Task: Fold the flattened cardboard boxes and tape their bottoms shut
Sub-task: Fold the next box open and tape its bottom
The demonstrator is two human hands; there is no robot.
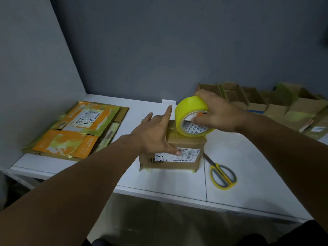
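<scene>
1. The box (170, 159) under work stands on the white bench (248, 166), centre, near the front edge, with a closed face upward. This is judged to be the bottom turned up for sealing, though the seam is hidden under the hands.
2. The left hand (154, 135) lies flat on the box top, fingers (167, 114) straight and spread, with the thumb lapped over the front face onto the shipping label (182, 155). It grasps nothing. The likely purpose is to keep the flaps down and steady the box.
3. The right hand (220, 114) grasps the yellow tape roll (188, 110), thumb over the rim and fingers hooked into the core. The roll stands on edge and touches the box top at its right side, apparently placed to lay a strip across. No free tape end can be made out.
4. The scissors (222, 174) lie on the bench just right of the box, handy for the cut.
5. Flattened boxes (76, 132) are stacked at the left of the bench, awaiting work. Folded boxes (266, 102) stand in a row at the rear right, open side up, and are presumably finished.
6. Assessment: taping of this box appears to be at its start.
</scene>
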